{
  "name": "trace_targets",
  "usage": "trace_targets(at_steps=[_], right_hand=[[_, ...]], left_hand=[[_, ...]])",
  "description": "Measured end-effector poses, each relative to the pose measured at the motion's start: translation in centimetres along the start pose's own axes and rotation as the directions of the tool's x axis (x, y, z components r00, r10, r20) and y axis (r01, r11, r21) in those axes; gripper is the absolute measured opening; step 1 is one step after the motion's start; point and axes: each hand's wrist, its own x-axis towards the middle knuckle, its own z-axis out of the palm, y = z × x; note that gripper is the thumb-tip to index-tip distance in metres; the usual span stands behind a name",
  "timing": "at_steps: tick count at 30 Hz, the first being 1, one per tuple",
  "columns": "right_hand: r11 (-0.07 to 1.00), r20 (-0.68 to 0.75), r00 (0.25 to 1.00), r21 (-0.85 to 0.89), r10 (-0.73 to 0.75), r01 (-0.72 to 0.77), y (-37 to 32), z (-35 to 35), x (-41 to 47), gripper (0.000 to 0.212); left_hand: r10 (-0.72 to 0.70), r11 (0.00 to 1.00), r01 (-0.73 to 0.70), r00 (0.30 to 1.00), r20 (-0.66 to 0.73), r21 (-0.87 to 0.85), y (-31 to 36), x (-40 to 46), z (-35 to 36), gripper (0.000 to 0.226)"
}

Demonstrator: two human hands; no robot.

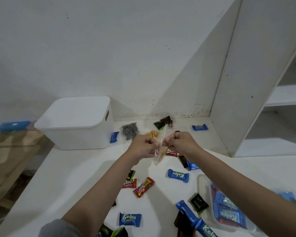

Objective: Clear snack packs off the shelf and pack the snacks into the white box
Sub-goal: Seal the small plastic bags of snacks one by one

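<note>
Above the white table [72, 170], mid-frame: both hands raised, pinching one clear pouch [160, 151] between them. Left hand [143, 145] grips the pouch's left edge, fingers curled; right hand [181, 142] grips the right edge, likewise curled. Pouch hangs edge-on to the camera, with pale yellowish contents low inside; what they are cannot be told.

White box [77, 124] at table's back left, against the wall, lid on, handle slot in its right side. Blue bar [114, 137] leans just beside its right wall.

Behind the hands: dark patterned pouch [129, 132], a pile of peanuts [152, 134], dark and green wrappers [163, 123] near the wall, another blue Kalpa [199, 127] further right.

Nearer the camera, loose on the table: red Beng-beng bar [143, 187], a second red one [129, 183] touching a green-black wrapper, Kalpa bars [178, 175] and [129, 219], black square pack [199, 202].

Bottom right: clear bag [227, 212] holding several Kalpa bars, partly under the right forearm.

White shelf [256, 82] stands at right, the visible compartments bare.
</note>
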Motion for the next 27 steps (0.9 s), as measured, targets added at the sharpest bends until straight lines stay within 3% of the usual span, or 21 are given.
trace_targets(at_steps=[3,8,11,13,15,17,20,22,24,27], right_hand=[[1.000,0.013,1.000,0.004,-0.006,0.006,0.3,0.1,0.1,0.014],[0.967,-0.079,0.991,-0.237,-0.111,0.090,1.0,0.4,0.4,0.013],[0.916,-0.145,0.962,-0.367,-0.230,0.164,1.0,-0.2,0.9,0.055],[0.826,-0.021,0.962,-0.518,-0.274,0.224,0.7,-1.0,1.0,0.079],[0.784,0.146,0.966,-0.564,-0.213,0.258,0.3,-1.7,0.9,0.086],[0.758,0.247,0.955,-0.589,-0.161,0.280,0.3,-1.8,0.8,0.067],[0.765,0.221,0.956,-0.576,-0.194,0.289,1.4,-1.5,1.0,0.020],[0.859,0.149,0.974,-0.461,-0.173,0.223,2.1,-1.4,1.3,0.020],[0.902,0.090,0.986,-0.399,-0.139,0.164,2.6,-1.4,1.5,0.023],[0.941,0.034,0.996,-0.328,-0.084,0.090,3.5,-1.3,1.7,0.014]], left_hand=[[0.073,0.991,-0.069,0.997,-0.030,0.114,-0.2,-0.1,-0.1,0.017],[0.231,0.870,-0.178,0.971,-0.062,0.460,-0.2,0.4,-0.3,0.014],[0.285,0.803,-0.218,0.958,-0.037,0.555,0.0,0.4,-0.8,0.017],[0.303,0.762,-0.242,0.953,-0.001,0.601,0.3,0.4,-1.2,0.018],[0.312,0.747,-0.266,0.950,0.032,0.610,0.5,0.5,-1.5,0.018],[0.320,0.752,-0.286,0.946,0.049,0.594,0.5,0.5,-1.7,0.017],[0.338,0.771,-0.288,0.941,0.017,0.568,0.2,0.6,-1.8,0.012],[0.382,0.785,-0.296,0.923,-0.049,0.545,-0.5,0.7,-1.8,0.017],[0.354,0.861,-0.265,0.925,-0.138,0.435,-1.5,0.6,-1.8,0.027],[0.114,0.969,-0.079,0.984,-0.140,0.235,-3.8,0.7,-1.5,0.055]])
